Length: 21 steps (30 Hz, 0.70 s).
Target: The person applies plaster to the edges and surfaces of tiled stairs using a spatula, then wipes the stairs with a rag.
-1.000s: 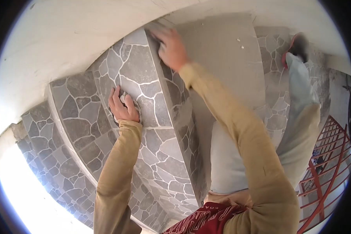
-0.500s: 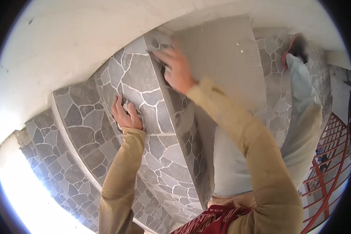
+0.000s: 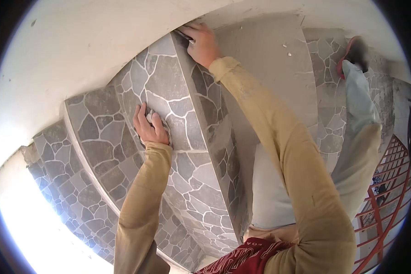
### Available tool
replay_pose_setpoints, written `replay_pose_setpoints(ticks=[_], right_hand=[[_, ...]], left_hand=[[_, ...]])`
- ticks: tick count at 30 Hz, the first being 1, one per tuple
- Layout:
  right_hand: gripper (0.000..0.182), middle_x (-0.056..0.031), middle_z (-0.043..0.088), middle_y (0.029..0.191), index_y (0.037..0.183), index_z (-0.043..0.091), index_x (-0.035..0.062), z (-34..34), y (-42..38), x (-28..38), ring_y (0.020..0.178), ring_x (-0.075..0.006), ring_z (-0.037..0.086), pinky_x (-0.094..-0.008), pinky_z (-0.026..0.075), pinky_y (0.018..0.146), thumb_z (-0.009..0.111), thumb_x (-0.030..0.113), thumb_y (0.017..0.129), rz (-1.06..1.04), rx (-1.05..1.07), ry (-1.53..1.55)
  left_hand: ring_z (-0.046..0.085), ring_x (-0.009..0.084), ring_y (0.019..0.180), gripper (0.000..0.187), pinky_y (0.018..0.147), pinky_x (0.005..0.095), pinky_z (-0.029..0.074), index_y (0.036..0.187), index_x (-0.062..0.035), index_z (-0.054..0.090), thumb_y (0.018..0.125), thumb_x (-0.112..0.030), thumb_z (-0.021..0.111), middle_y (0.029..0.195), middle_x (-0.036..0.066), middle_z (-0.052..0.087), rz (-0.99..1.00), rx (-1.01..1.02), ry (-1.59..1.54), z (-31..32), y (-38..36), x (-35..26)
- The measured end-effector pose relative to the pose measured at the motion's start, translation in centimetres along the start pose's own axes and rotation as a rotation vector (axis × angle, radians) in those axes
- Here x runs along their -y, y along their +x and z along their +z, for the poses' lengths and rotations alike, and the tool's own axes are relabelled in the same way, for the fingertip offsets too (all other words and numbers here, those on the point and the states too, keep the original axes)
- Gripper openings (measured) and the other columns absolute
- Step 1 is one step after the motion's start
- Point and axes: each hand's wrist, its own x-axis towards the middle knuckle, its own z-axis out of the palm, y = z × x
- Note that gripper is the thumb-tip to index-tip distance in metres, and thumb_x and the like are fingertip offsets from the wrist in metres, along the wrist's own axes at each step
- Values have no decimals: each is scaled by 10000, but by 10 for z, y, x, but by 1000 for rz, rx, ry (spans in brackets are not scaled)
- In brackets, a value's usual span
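My left hand (image 3: 151,127) rests on the stone-patterned tiled step (image 3: 169,80), its fingers curled around a crumpled grey-white piece (image 3: 150,117) that looks like a rag. Most of that piece is hidden under the palm. At the far end of the step's edge strip (image 3: 197,107), where it meets the wall, my right hand (image 3: 202,44) presses into the corner with bent fingers. Something dark, with a small pale bit, shows under those fingers; its kind cannot be made out. Pale grout lines run between the grey stone shapes.
A cream wall (image 3: 77,50) curves along the far side. More tiled steps (image 3: 102,123) lie to the left. On the right, a plain grey tread (image 3: 269,68) holds small white crumbs. My shod foot (image 3: 355,52) is on a farther step, beside a red metal railing (image 3: 383,192).
My right hand has slid away from me along the edge strip, up to the wall corner. My left hand stays on the same patch of tile. The view has shifted slightly.
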Motion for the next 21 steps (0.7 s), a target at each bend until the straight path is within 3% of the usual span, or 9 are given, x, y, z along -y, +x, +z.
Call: replay_pose_setpoints(ticks=[2, 7, 10, 11, 13, 14, 17, 19, 21], right_hand=[[574, -165, 652, 1186, 1267, 670, 73, -7, -12, 9, 1093, -384, 575, -450, 469, 979, 557, -72, 723, -20, 37, 6], [719, -186, 610, 1199, 1358, 626, 88, -94, -171, 133, 1151, -396, 547, -483, 422, 1045, 470, -132, 691, 334, 322, 121], [689, -188, 609, 1208, 1347, 631, 84, -101, -200, 143, 1153, -407, 544, -478, 416, 1060, 472, -131, 712, 380, 377, 75], [658, -193, 610, 1211, 1333, 637, 80, -84, -188, 123, 1157, -410, 545, -475, 421, 1058, 486, -119, 724, 333, 299, 44], [566, -214, 618, 1232, 1296, 648, 71, -34, -121, 57, 1194, -423, 542, -484, 430, 1056, 527, -78, 764, 183, 131, -71], [543, -233, 616, 1266, 1295, 649, 78, -25, -83, 41, 1238, -432, 528, -498, 421, 1073, 532, -60, 783, 273, 158, -4], [541, -241, 618, 1255, 1291, 657, 81, -28, -72, 59, 1211, -440, 538, -496, 441, 1030, 519, -67, 788, 248, 159, 47], [558, -231, 629, 1181, 1289, 663, 72, -52, -145, 106, 1109, -426, 572, -474, 474, 935, 511, -80, 774, 139, 113, -45], [624, -205, 634, 1118, 1294, 665, 73, -108, -210, 168, 1052, -392, 587, -436, 476, 934, 491, -143, 734, 321, 309, 101]], left_hand=[[486, 456, 1286, 495, 1111, 501, 367, 1349, 27, 568, 928, -234, 552, 1400, 306, 502, -17, -3, 7, -1, 0, 0], [482, 432, 1287, 481, 1110, 514, 353, 1353, -26, 580, 929, -253, 562, 1407, 255, 518, -25, -35, 40, 0, -3, 2], [481, 431, 1289, 486, 1115, 517, 350, 1353, -33, 581, 923, -260, 577, 1400, 252, 521, -26, -41, 2, -2, -5, 0], [481, 431, 1289, 486, 1115, 517, 350, 1353, -33, 581, 923, -260, 577, 1400, 252, 521, -40, -37, 7, -3, -9, 1], [484, 431, 1285, 483, 1117, 516, 350, 1344, -47, 590, 915, -268, 594, 1393, 249, 528, -34, -62, 19, 0, -6, 2], [490, 425, 1281, 474, 1117, 511, 352, 1336, -60, 598, 912, -272, 602, 1389, 232, 540, -29, -79, 34, 1, -6, 3], [496, 415, 1279, 469, 1116, 508, 354, 1336, -74, 602, 913, -275, 605, 1389, 214, 547, -26, -94, 51, -1, -7, 1], [498, 408, 1278, 469, 1115, 509, 354, 1337, -85, 605, 912, -283, 605, 1389, 203, 550, -44, -99, 24, 1, -8, 2], [503, 407, 1273, 468, 1112, 508, 356, 1334, -96, 613, 910, -293, 605, 1383, 205, 553, -42, -112, 60, 2, -7, 4]])
